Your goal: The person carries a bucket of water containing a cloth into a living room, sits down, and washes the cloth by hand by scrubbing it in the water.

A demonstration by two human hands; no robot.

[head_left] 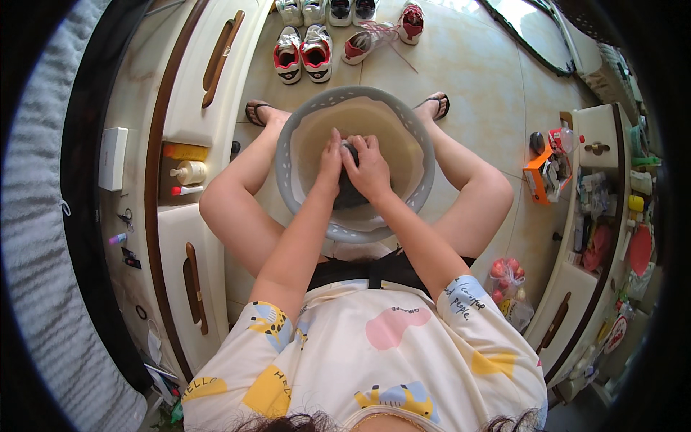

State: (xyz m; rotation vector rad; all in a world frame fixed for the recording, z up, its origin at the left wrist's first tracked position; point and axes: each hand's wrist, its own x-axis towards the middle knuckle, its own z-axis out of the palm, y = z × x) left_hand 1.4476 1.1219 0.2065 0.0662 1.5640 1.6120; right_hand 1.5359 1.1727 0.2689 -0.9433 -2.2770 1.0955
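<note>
Between my knees stands a round grey basin [284, 162] with white oval marks around its rim, holding cloudy, yellowish water [318, 121]. Both hands meet above the middle of it. My left hand [330, 162] presses against one side of a bunched dark cloth [353, 195], fingers pointing away from me. From the other side my right hand [371, 164] grips the same cloth, its fingers curled over the top. A dark wad shows between the two hands, and the rest of the cloth hangs toward the water below. How far it is submerged I cannot tell.
Several sneakers [316, 53] stand on the tiled floor beyond the basin, one with loose red laces [386, 32]. A white cabinet [189, 243] runs along the left. To the right are an orange box [534, 181], a bag of red fruit [507, 272] and another cabinet [561, 313].
</note>
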